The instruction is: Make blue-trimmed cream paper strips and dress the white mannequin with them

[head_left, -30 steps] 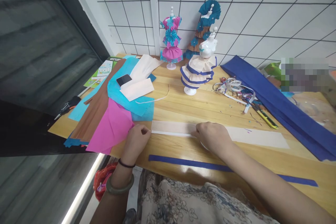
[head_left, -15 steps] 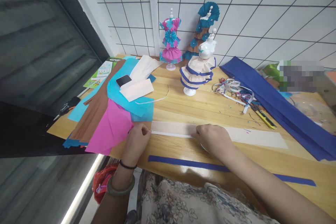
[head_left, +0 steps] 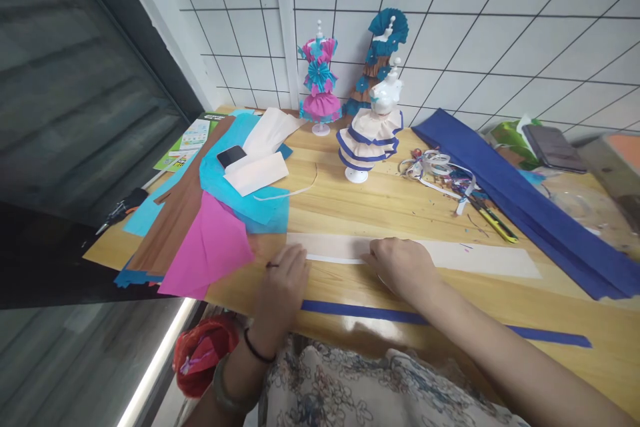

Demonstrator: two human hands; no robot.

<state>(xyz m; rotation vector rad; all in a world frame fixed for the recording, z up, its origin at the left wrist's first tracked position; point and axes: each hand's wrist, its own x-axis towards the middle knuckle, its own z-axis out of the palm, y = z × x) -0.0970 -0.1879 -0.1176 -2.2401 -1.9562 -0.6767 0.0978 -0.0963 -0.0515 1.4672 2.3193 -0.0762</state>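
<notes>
Legible text: none. Green-and-white printed sheet (head_left: 195,137) on the surface (head_left: 320,210), left of frame: dark and yellow lettering observed, too small and blurred to read.

Three dress forms (head_left: 369,137) are standing far; two phones (head_left: 231,157) are lying, one left, one far right. Nearer, one left hand (head_left: 284,280) and one right hand (head_left: 404,264) are touching one long pale strip (head_left: 480,258). One narrow blue strip (head_left: 365,311) is lying near, one yellow cutter (head_left: 497,223) right.

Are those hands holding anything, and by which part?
The left hand is at the left end of the cream strip, the right hand near its middle. Whether either pinches it or just presses cannot be told.
</notes>
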